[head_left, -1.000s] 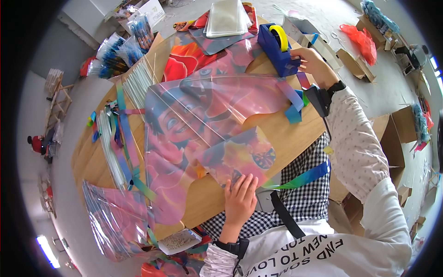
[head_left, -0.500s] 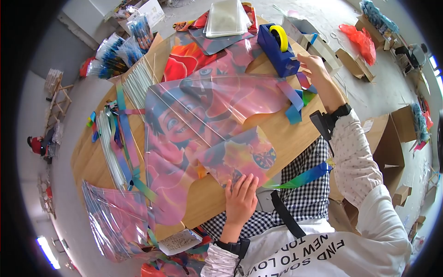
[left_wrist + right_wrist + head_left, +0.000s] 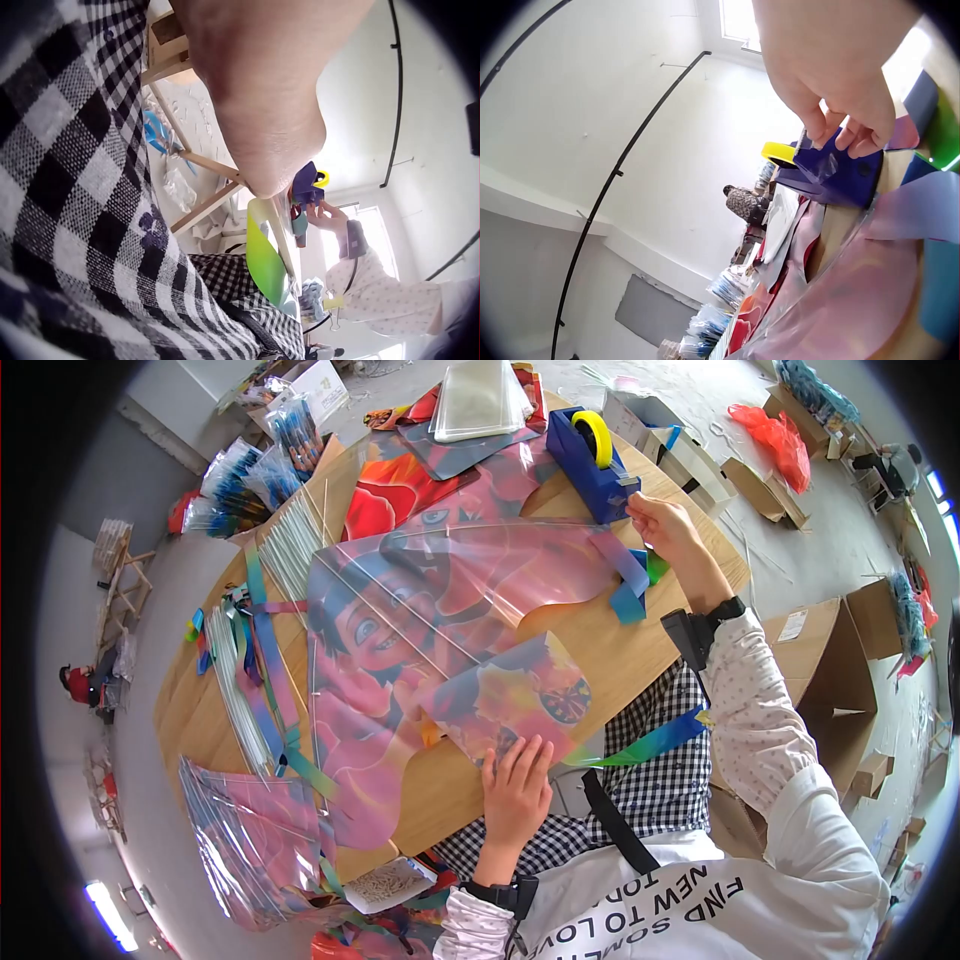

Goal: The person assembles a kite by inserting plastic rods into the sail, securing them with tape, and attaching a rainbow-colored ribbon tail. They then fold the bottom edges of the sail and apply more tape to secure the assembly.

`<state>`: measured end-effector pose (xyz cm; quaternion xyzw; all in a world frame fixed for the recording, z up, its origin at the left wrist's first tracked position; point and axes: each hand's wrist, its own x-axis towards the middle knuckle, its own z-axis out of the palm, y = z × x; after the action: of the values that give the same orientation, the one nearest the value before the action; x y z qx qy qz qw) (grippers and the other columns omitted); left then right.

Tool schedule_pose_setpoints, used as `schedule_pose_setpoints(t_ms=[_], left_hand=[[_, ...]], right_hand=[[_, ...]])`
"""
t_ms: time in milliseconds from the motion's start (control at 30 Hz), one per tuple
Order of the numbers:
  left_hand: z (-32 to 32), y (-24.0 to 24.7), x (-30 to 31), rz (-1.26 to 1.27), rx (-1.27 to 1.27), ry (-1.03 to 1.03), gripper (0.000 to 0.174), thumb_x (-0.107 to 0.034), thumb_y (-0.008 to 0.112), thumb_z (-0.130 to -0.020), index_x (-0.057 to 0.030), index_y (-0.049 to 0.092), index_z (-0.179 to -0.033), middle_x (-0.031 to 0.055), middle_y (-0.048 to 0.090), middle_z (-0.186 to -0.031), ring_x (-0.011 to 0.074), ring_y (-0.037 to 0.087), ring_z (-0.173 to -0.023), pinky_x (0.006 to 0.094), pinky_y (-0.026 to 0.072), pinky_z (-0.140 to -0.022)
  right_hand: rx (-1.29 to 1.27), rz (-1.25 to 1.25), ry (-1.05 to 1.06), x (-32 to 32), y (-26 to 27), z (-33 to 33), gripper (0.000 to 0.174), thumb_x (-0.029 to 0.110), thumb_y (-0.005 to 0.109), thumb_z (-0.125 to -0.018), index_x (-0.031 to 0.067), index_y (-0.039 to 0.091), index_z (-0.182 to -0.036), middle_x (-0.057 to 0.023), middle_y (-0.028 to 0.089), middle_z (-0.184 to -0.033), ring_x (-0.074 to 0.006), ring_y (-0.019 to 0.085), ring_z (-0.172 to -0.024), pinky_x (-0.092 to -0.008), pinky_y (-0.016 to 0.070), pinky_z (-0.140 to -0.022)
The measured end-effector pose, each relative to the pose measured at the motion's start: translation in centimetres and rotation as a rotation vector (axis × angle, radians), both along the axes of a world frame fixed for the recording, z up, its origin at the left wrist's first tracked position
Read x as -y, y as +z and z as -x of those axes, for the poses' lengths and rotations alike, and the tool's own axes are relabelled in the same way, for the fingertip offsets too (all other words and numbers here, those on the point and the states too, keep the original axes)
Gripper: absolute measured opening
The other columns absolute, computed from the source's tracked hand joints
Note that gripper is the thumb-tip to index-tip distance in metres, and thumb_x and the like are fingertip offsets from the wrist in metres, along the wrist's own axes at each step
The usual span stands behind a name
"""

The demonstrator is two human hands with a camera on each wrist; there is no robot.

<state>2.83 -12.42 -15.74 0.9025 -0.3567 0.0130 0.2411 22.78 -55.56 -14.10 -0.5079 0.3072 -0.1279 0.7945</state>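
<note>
The left hand [image 3: 516, 794] lies with straight fingers on the lower edge of a folded-over part [image 3: 510, 695] of a thin, printed kite-like sheet [image 3: 375, 625]. Thin white rods [image 3: 385, 600] run across the sheet. At the table's far right stands a blue tape dispenser [image 3: 598, 480] with a yellow ring [image 3: 592, 440]. The right hand [image 3: 675, 538] is at its front end, thumb and fingertips pinched together at the cutter. In the right wrist view, clear tape [image 3: 825, 169] shows below the fingertips by the blue dispenser [image 3: 847, 176]; the pinched bit is mostly hidden.
Bundles of white rods [image 3: 238, 695] and coloured ribbons [image 3: 268, 660] lie on the left of the wooden table [image 3: 445, 800]. Clear sleeves [image 3: 478, 400] are stacked at the back. A small tray [image 3: 390, 884] sits at the near edge, and cardboard boxes [image 3: 815, 660] stand right.
The right hand went slightly away from the dispenser, then came back toward its front end, lower than before. The left hand has stayed on the sheet. The whole head view has shifted slightly.
</note>
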Motion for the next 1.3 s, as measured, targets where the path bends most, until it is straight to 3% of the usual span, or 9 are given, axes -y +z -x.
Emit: schedule_pose_setpoints(t_ms=[233, 300, 467, 567, 700, 767, 833, 1033, 1300], left_hand=[[0.0, 0.0, -0.1, 0.01, 0.007, -0.005, 0.051, -0.013, 0.063, -0.085, -0.015, 0.059, -0.136, 0.0038, 0.055, -0.14, 0.0243, 0.049, -0.132, 0.0544, 0.028, -0.116], [0.0, 0.1, 0.0, 0.011, 0.007, 0.0, 0.051, -0.012, 0.063, -0.085, -0.015, 0.059, -0.136, 0.0039, 0.055, -0.14, 0.0241, 0.049, -0.132, 0.054, 0.0277, -0.116], [0.0, -0.1, -0.1, 0.001, -0.016, -0.012, 0.053, -0.012, 0.062, -0.086, -0.0141, 0.056, -0.139, 0.0042, 0.054, -0.142, 0.0237, 0.047, -0.134, 0.0538, 0.0264, -0.117], [-0.1, -0.1, -0.2, -0.022, -0.015, -0.024, 0.055, -0.012, 0.062, -0.086, -0.0145, 0.054, -0.14, 0.0047, 0.053, -0.142, 0.0238, 0.046, -0.135, 0.0543, 0.0266, -0.116], [-0.3, -0.1, -0.4, -0.044, -0.018, -0.042, 0.055, -0.013, 0.061, -0.087, -0.0145, 0.053, -0.141, 0.0053, 0.052, -0.144, 0.0243, 0.046, -0.135, 0.0545, 0.0275, -0.116], [-0.4, -0.1, -0.4, -0.054, -0.014, -0.05, 0.056, -0.013, 0.062, -0.087, -0.0144, 0.053, -0.142, 0.0055, 0.051, -0.144, 0.0245, 0.046, -0.135, 0.0543, 0.028, -0.115], [-0.5, -0.2, -0.5, -0.048, -0.009, -0.052, 0.056, -0.014, 0.062, -0.087, -0.0142, 0.053, -0.142, 0.0057, 0.051, -0.145, 0.0246, 0.046, -0.135, 0.0541, 0.0281, -0.115], [-0.6, -0.1, -0.4, -0.033, -0.017, -0.056, 0.056, -0.014, 0.064, -0.086, -0.0137, 0.054, -0.141, 0.006, 0.051, -0.145, 0.0249, 0.047, -0.135, 0.0535, 0.0273, -0.116], [-0.4, -0.7, -0.9, 0.09, -0.076, -0.04, 0.052, -0.011, 0.066, -0.083, -0.0099, 0.058, -0.134, 0.0078, 0.053, -0.144, 0.0258, 0.048, -0.135, 0.054, 0.0264, -0.117]], right_hand=[[0.052, -0.383, -0.018, -1.2, -1.3, -1.0, 0.017, 0.003, 0.069, -0.09, -0.0072, 0.065, -0.103, -0.0169, 0.066, -0.105, -0.0276, 0.066, -0.101, -0.0345, 0.0564, -0.088], [0.042, -0.252, 0.041, -1.9, -2.5, -0.3, 0.014, 0.001, 0.068, -0.091, -0.0069, 0.065, -0.102, -0.0161, 0.066, -0.107, -0.026, 0.065, -0.104, -0.0339, 0.056, -0.087], [0.106, 0.264, 0.305, -10.4, 4.4, 7.4, 0.023, 0.001, 0.068, -0.09, -0.0022, 0.064, -0.113, -0.007, 0.066, -0.111, -0.0165, 0.063, -0.105, -0.029, 0.0513, -0.086], [0.286, 0.489, 0.514, -13.7, 2.1, 12.4, 0.036, 0.001, 0.068, -0.089, 0.003, 0.06, -0.124, -0.0035, 0.065, -0.113, -0.0127, 0.061, -0.103, -0.0278, 0.0488, -0.085], [0.073, 0.822, 0.653, -19.6, 4.3, 19.2, 0.051, -0.006, 0.064, -0.087, 0.0047, 0.053, -0.136, -0.0065, 0.063, -0.11, -0.0156, 0.061, -0.105, -0.027, 0.0488, -0.087], [0.14, 0.958, 0.704, -20.8, 3.2, 21.6, 0.058, -0.001, 0.067, -0.085, 0.0083, 0.052, -0.139, -0.0149, 0.063, -0.116, -0.0326, 0.062, -0.105, -0.041, 0.0506, -0.089], [0.192, 1.094, 0.768, -21.4, 2.4, 23.0, 0.057, 0.0, 0.065, -0.085, 0.0065, 0.052, -0.14, -0.0156, 0.063, -0.123, -0.0349, 0.06, -0.112, -0.0444, 0.0491, -0.094], [0.319, 1.206, 0.822, -21.9, 0.1, 24.3, 0.072, -0.005, 0.066, -0.082, 0.0034, 0.038, -0.148, -0.0131, 0.06, -0.137, -0.0364, 0.058, -0.122, -0.0456, 0.0462, -0.103], [0.279, 1.197, 0.827, -22.1, -0.5, 24.7, 0.076, -0.008, 0.063, -0.083, 0.0006, 0.03, -0.151, -0.011, 0.062, -0.135, -0.0349, 0.056, -0.126, -0.0467, 0.0434, -0.108]])
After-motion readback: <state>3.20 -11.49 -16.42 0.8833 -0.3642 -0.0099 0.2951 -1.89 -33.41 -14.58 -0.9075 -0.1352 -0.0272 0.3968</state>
